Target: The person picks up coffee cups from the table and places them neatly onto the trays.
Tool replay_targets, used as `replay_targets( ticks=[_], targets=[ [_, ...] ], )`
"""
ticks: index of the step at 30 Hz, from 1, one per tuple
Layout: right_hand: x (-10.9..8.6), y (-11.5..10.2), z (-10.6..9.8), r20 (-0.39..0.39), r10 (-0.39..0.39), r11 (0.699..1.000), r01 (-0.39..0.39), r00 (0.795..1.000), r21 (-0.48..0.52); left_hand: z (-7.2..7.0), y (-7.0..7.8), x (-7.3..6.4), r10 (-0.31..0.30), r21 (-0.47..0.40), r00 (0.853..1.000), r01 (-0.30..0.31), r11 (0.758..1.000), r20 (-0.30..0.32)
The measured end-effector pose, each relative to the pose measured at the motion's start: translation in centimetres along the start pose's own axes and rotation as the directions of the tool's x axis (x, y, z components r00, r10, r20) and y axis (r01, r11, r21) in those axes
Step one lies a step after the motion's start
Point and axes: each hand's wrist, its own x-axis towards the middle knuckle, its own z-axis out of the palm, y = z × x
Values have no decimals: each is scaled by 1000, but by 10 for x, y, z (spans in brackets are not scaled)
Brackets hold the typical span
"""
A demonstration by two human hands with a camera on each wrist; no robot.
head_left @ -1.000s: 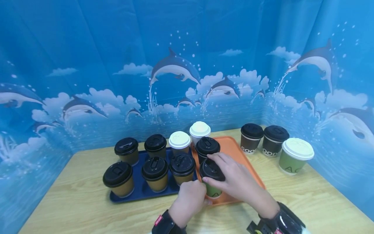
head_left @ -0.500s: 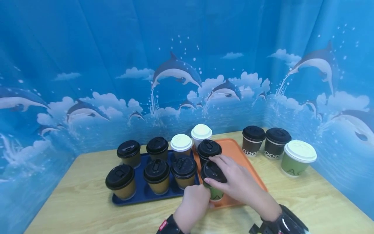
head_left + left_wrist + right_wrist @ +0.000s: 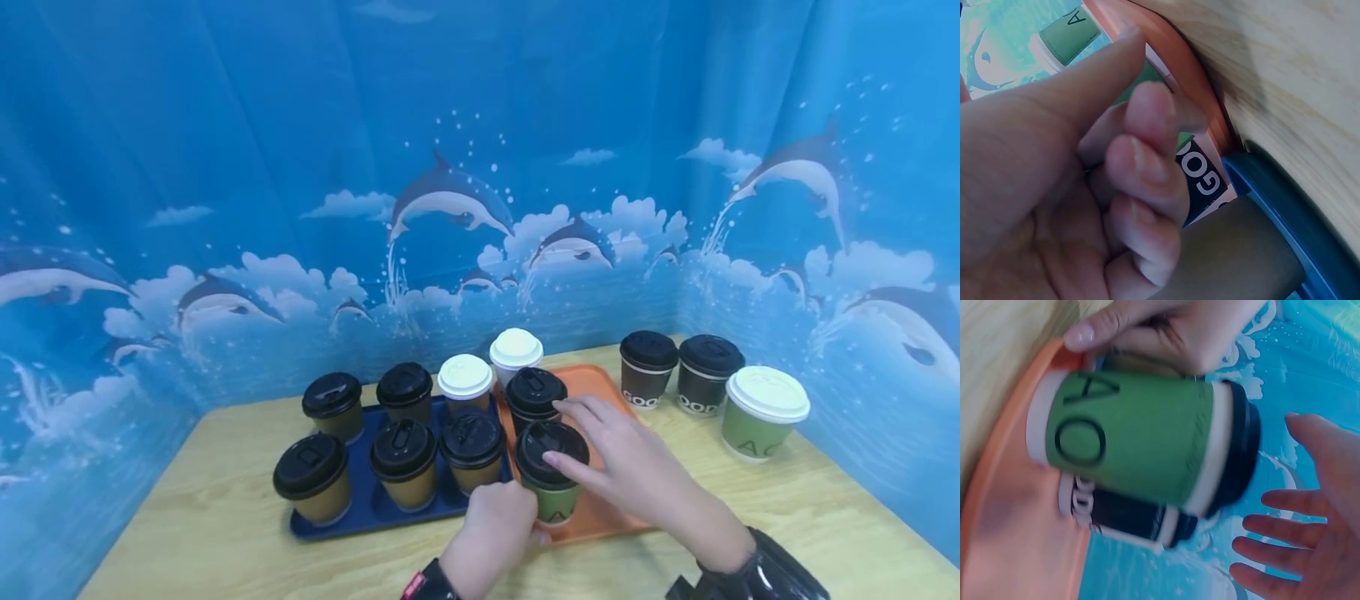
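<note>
While both hands work around one green cup with a black lid (image 3: 543, 481), the head view shows that cup on the orange tray (image 3: 603, 508), just left of the right hand (image 3: 626, 462) and just right of the left hand (image 3: 498, 521). The right hand's fingers are spread over the tray, its thumb reaching across the lid from above. Beyond its fingertips stands a dark cup with a black lid (image 3: 534, 398), and farther off a cup with a white lid (image 3: 516, 350). Left of the left hand lies the blue tray (image 3: 367, 500), with brown cups with black lids (image 3: 403, 467) in and about it. Well right of the right hand, two black cups (image 3: 647, 372) stand near a green cup with a white lid (image 3: 765, 414) on the table (image 3: 195, 508).

From the left wrist, the left hand's fingers look curled and its thumb reaches out beside the orange tray's rim; whether it grips anything cannot be told.

From the right wrist, the right hand's straight fingers stand apart from the black lid, with a gap between. Across the cup from it, the left hand's thumb lies at the tray's rim.
</note>
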Motion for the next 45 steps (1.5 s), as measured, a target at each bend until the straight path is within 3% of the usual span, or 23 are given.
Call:
replay_targets(
  ticks=[5,12,18,25,28,33,39,45],
  targets=[
    [-2,20,-22,-42,10,999,-12,999,-43,1,-5,-2,-4,-27,999,5,1000,43],
    [-15,68,-58,-103,138,987,-146,985,-69,-1,-8,-2,-10,-66,991,19,998,135],
    [-33,127,-74,-169,239,965,-253,956,-65,0,-6,-2,-14,-24,994,16,1000,112],
    [-53,173,-69,-68,401,911,-405,914,-80,2,-5,-3,-2,-3,997,2,1000,71],
    [-61,185,-63,-51,424,900,-427,904,-86,4,-5,-3,11,-20,999,-10,1000,53],
    [-71,197,-57,-73,410,907,-415,909,-74,7,-3,-2,22,-41,999,-21,999,40],
    [-76,199,-56,-101,395,911,-404,913,-86,8,-2,1,20,-30,999,-19,999,29],
    [-76,198,-59,-105,417,901,-426,903,-82,6,-1,2,21,-32,999,-20,999,32]
  ],
)
